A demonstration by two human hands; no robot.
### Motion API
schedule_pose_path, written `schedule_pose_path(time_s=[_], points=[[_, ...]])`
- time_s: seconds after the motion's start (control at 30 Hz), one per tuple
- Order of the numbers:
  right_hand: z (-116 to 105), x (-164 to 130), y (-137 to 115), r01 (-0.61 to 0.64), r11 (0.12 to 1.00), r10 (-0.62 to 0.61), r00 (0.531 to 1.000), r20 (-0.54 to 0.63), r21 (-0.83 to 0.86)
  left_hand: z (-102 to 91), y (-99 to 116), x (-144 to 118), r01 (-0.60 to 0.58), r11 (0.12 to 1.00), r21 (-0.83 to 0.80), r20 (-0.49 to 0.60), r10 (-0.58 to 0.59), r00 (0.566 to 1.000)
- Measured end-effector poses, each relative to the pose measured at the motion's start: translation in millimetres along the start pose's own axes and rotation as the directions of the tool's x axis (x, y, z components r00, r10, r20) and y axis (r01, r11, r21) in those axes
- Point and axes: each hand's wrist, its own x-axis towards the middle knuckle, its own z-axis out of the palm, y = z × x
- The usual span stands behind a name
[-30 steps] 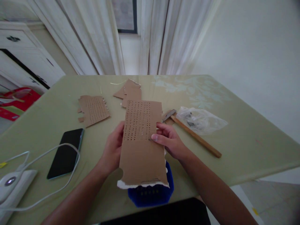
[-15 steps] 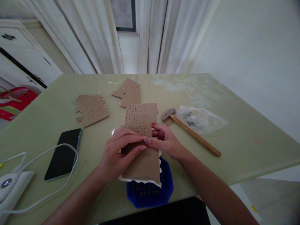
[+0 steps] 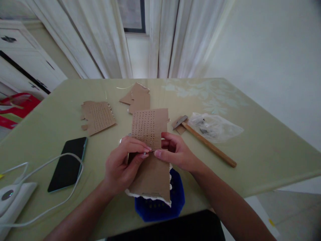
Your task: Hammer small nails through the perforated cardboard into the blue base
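Observation:
A brown cardboard piece (image 3: 150, 177) with rows of small holes in its far part lies over a blue perforated basket (image 3: 178, 194). White ragged edging runs along its near and right sides. My left hand (image 3: 125, 162) is above its left side, thumb and forefinger pinched together near the last row of holes; what they hold is too small to make out. Gripping the cardboard's right edge is my right hand (image 3: 179, 152), thumb on top and fingers curled beneath or behind. The two thumbs are close but apart.
A hammer (image 3: 208, 144) and a clear plastic bag (image 3: 218, 129) lie right. Another holed cardboard piece (image 3: 99, 117) and cardboard scraps (image 3: 139, 100) lie farther back. At left are a phone (image 3: 67, 164), a white cable (image 3: 81, 167) and a white power strip (image 3: 18, 204).
My left fingertips have drawn slightly left, away from my right thumb, and are now pinched closer together. The cardboard has shifted slightly left; my right hand keeps its grip.

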Motion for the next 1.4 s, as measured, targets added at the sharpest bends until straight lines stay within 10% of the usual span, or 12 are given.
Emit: schedule_pose_path(time_s=[0.5, 0.7, 0.9, 1.4], points=[[1, -1, -3, -0.021, 0.999, 0.020, 1.000, -0.020, -0.046, 2.3, 8, 3, 0.007, 0.997, -0.073, -0.200, -0.022, 0.979], [-5, 2, -3, -0.020, 1.000, 0.020, 0.998, -0.056, 0.000, -2.9, -11, 14, 0.192, 0.923, -0.332, -0.481, -0.341, 0.807], [-13, 3, -10, 0.018, 0.998, -0.008, 0.985, -0.172, 0.054, -4.0, -44, 21, 0.286, 0.760, -0.584, -0.458, -0.599, 0.657], [5, -52, -14, -0.102, 0.995, 0.098, 0.942, -0.320, 0.003, 26.8, -45, 11, 0.349, 0.667, -0.658, -0.316, -0.666, 0.676]])
